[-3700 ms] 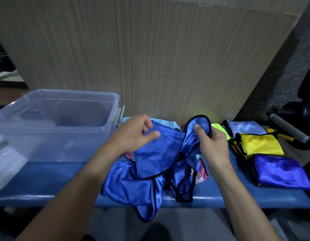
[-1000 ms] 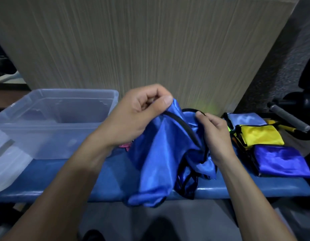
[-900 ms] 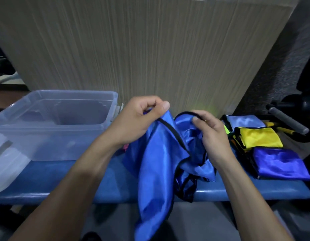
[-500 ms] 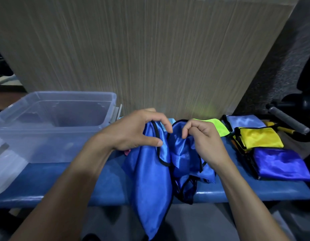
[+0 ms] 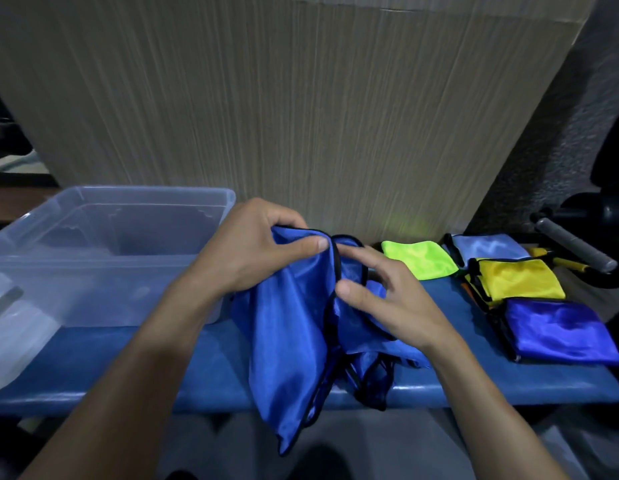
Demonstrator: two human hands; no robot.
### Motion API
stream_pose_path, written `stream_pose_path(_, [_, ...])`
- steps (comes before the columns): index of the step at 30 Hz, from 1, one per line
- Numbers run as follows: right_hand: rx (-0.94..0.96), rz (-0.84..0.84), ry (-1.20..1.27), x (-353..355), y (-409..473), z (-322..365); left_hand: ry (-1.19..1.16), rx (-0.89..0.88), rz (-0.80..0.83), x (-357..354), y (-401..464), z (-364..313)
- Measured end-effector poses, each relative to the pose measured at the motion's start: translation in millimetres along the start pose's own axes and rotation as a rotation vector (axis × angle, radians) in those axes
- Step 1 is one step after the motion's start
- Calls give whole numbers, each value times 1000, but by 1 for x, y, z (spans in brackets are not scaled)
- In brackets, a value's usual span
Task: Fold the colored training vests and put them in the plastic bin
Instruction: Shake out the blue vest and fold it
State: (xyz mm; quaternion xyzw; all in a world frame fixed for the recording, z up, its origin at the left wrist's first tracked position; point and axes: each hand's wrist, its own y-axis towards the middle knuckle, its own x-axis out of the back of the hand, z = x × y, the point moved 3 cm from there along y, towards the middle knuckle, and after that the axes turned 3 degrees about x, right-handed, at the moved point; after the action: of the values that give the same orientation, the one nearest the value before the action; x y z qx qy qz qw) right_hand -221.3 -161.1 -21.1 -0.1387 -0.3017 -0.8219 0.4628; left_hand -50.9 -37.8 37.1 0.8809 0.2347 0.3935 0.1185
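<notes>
The padded blue bench (image 5: 128,358) carries it all, and the clear plastic storage bin (image 5: 103,216) at its left end looks to hold no vest yet, so most of the job seems ahead. The shiny royal-blue training vest with black trim (image 5: 290,341) hangs over the front edge of the bench, half of it dangling toward the floor. That is the biggest risk: the slick cloth could slide off if the grip loosens. The left hand (image 5: 252,251) pinches its top hem between thumb and curled fingers, while the right hand (image 5: 381,299) rests on the cloth with fingers spread and mostly straight, holding nothing. A crooked fold may follow from the twisted straps below. The neon-green folded vest (image 5: 419,258) lies just beside the right hand, so a sweep could nudge it.
</notes>
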Motion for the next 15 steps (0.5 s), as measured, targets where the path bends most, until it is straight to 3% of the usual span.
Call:
stream_pose_path(2, [36,-25,0,-5,0,5,-68,24,-32,1,-2,-4])
stream_pose_path(9, [67,-430,139,-21,7,9,-139,83,-33,4,-7,-4])
stream_pose_path(15, [132,-390,133,-2,10,20,5,89,336,8,-19,4])
